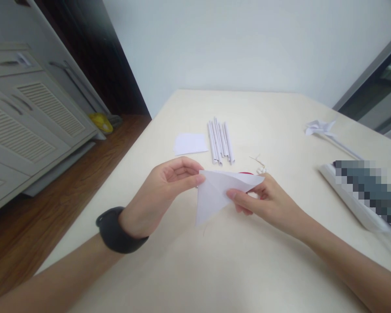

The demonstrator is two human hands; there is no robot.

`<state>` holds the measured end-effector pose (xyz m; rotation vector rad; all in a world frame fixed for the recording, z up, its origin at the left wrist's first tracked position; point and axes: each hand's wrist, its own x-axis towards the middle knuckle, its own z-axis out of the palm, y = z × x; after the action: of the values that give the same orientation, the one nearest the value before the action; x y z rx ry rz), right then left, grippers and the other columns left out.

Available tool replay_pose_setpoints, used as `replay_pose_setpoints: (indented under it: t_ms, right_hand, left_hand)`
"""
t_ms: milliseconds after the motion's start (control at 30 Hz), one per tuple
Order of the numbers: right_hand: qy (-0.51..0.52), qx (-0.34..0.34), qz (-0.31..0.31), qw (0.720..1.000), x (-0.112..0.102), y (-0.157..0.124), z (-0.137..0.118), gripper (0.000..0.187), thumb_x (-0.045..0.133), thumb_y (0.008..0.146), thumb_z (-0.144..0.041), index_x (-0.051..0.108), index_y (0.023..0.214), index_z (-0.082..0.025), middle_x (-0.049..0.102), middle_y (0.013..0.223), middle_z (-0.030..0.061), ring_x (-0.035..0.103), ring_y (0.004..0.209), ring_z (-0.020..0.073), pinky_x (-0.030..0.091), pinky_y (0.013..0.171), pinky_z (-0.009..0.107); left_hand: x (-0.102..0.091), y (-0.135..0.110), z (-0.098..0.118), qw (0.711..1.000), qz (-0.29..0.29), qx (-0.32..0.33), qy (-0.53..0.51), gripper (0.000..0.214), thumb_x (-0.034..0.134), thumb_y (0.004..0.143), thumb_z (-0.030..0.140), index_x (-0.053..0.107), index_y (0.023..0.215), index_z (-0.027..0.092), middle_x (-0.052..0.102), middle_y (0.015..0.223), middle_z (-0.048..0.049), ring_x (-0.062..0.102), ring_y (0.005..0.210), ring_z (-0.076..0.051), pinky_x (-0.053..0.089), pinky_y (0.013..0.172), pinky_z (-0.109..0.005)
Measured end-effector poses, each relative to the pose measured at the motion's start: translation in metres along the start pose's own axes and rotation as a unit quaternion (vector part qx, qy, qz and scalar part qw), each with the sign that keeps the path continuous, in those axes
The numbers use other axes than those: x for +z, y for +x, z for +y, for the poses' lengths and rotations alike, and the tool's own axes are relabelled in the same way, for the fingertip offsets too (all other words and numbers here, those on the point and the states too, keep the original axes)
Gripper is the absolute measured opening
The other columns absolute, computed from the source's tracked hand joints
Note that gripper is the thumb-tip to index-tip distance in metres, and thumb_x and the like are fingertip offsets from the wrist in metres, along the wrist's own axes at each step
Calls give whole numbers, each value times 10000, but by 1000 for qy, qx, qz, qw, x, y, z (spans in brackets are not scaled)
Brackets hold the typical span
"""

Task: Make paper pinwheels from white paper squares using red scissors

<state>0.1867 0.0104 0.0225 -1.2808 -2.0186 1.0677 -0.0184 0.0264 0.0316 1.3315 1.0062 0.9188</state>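
Observation:
Between my hands is a sheet of white paper (215,191), folded to a triangle and held above the table. My left hand (179,178) pinches its upper left corner between thumb and fingers; a black band is on that wrist. On the right, my right hand (256,198) grips the paper's slanting edge, thumb in front and fingers behind. A red curved edge (246,173) shows just behind the paper; the rest of that thing is hidden. Beyond the hands lie several rolled white paper tubes (220,141) side by side, with a stack of white paper squares (190,143) to their left.
A paper pinwheel (319,127) on a stick lies at the far right. Nearer stands a white pack (348,195), partly blurred out. Thin strings (259,163) lie behind my right hand. The pale table (267,108) meets a white wall; louvred cabinets (35,108) stand left.

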Motion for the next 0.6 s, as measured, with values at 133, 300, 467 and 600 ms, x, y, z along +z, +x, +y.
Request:
replay_pose_setpoints:
  t_ms: [133,300,467,600]
  right_hand:
    - [13,14,-1,1000,2,0,0,396,462,859,-383,565,555,-150,505,531,1,479,519,106,363,513,242]
    - [59,-6,5,998,4,-3,-3,365,471,861,-346,562,569,-147,511,541,-2,474,500,96,363,492,238]
    - [88,-26,26,995,7,-5,-4,355,489,853,-326,555,555,-145,499,513,-8,463,482,91,368,479,236]
    - [104,-9,14,994,10,-5,-3,336,483,854,-334,555,589,-140,525,562,7,467,504,95,389,488,236]
  left_hand:
    - [1,1,-1,999,-18,-15,-25,108,604,783,251,561,880,227,617,841,18,569,777,-130,439,683,-216]
    - [8,-2,-2,989,-105,-49,-88,158,596,785,236,593,940,203,658,993,-40,613,805,-167,461,732,-273]
    - [14,-8,-5,978,-159,-68,-117,279,614,772,202,607,1051,205,666,1024,-48,613,910,-197,446,822,-309]
    - [16,-8,-9,982,-162,-58,-74,261,601,772,154,625,1026,210,680,936,-25,607,834,-160,450,761,-263]
